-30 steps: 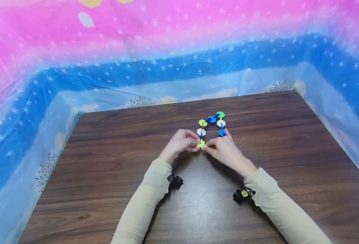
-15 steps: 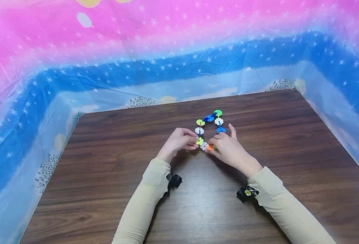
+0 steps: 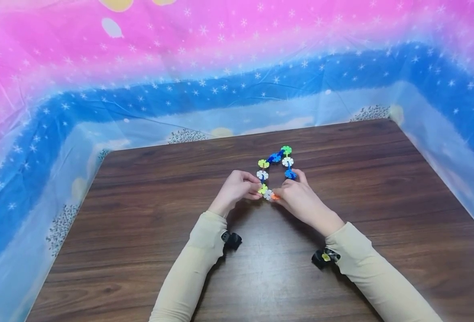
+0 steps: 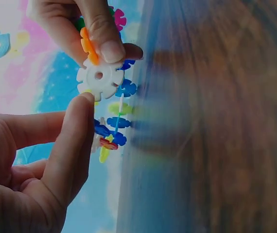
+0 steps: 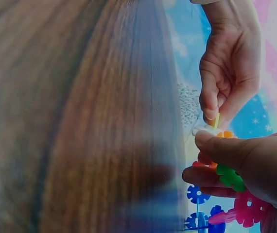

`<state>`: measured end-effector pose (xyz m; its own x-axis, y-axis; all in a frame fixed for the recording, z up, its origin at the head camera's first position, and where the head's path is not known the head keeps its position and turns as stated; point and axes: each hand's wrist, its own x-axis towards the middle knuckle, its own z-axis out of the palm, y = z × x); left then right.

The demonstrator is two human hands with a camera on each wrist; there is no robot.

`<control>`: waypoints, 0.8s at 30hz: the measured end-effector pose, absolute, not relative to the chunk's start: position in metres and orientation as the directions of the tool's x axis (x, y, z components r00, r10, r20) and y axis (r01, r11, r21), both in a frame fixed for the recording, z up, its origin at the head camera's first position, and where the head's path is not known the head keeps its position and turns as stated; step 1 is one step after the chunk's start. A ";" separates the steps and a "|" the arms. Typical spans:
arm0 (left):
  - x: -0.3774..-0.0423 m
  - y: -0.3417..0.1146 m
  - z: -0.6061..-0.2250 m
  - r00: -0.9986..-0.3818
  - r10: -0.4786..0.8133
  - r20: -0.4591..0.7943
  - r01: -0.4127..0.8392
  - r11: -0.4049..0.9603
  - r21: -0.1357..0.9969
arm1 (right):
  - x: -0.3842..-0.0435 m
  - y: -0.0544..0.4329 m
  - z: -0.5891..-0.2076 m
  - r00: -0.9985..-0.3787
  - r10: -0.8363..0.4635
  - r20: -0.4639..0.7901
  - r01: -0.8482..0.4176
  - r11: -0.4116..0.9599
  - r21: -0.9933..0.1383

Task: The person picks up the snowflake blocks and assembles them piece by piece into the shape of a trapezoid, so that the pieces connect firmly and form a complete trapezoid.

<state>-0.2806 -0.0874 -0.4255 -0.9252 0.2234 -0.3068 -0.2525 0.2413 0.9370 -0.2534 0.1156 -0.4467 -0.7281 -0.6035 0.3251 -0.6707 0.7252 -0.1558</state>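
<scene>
A chain of notched plastic snowflake discs is bent into a loop over the table, with a green disc [image 3: 286, 150] at its far end. My left hand [image 3: 235, 190] pinches a yellow-green disc [image 3: 263, 188] at the near left of the loop. Joined to it is a white disc [image 4: 99, 79], its face turned to the left wrist camera. My right hand [image 3: 306, 201] pinches this white disc at its edge, beside an orange disc [image 4: 88, 46]. In the right wrist view, a green disc [image 5: 231, 177] and a pink disc [image 5: 249, 208] hang by the right palm, partly hidden by the fingers.
The dark wooden table [image 3: 148, 232] reaches back to a pink and blue printed cloth [image 3: 221, 89] hung around it. Each wrist carries a small black camera, one on the left wrist [image 3: 232, 240] and one on the right wrist [image 3: 321, 258].
The right hand has shifted slightly right, bringing the white and orange discs into head view. Its raised finger lifted, then lowered towards the blue disc. The left hand stays nearly still.
</scene>
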 end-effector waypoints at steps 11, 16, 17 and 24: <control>-0.278 -0.085 -0.422 -0.919 0.214 -0.330 -0.282 0.229 0.932 | -0.252 0.111 -0.447 -0.719 -0.607 0.338 -0.682 0.711 -0.171; -0.278 -0.090 -0.422 -0.915 0.224 -0.335 -0.277 0.254 0.927 | -0.248 0.105 -0.447 -0.732 -0.596 0.331 -0.674 0.706 -0.219; -0.278 -0.091 -0.421 -0.913 0.227 -0.338 -0.277 0.261 0.925 | -0.248 0.104 -0.447 -0.741 -0.589 0.324 -0.665 0.711 -0.229; -0.280 -0.097 -0.419 -0.905 0.247 -0.345 -0.269 0.294 0.917 | -0.251 0.104 -0.437 -0.833 -0.521 0.185 -0.548 0.738 -0.393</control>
